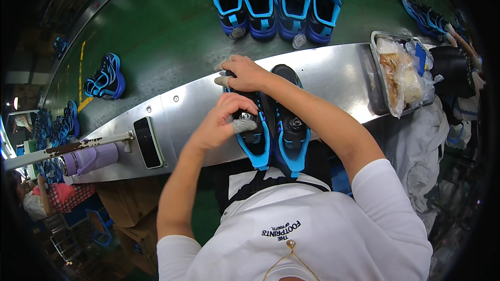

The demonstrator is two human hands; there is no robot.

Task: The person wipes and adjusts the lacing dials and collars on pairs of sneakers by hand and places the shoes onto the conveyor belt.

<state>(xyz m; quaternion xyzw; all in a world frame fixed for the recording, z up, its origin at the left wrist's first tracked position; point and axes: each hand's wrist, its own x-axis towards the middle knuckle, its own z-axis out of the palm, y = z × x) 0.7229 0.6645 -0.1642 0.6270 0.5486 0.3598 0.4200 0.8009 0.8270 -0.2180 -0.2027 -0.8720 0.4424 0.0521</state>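
Two black and blue sneakers lie side by side before me on the metal ledge, toes away from me, bright blue collars toward me. My left hand (217,121) is at the left sneaker (258,145), fingers and thumb curled about the round dial (247,116) on its tongue. A grey cover wraps that thumb. Reaching across from the right, my right hand (248,76) grips the same sneaker's toe end, largely hiding it; pale covers show on its fingertips. The right sneaker (292,138) has a similar dial, and my right forearm passes over part of it.
Several matching sneakers (263,10) stand in a row on the green belt (172,15). One more sneaker (108,78) is farther left. A phone (148,143) and purple bottle (92,159) lie on the ledge's left. At right is a tray (376,73) of bagged items.
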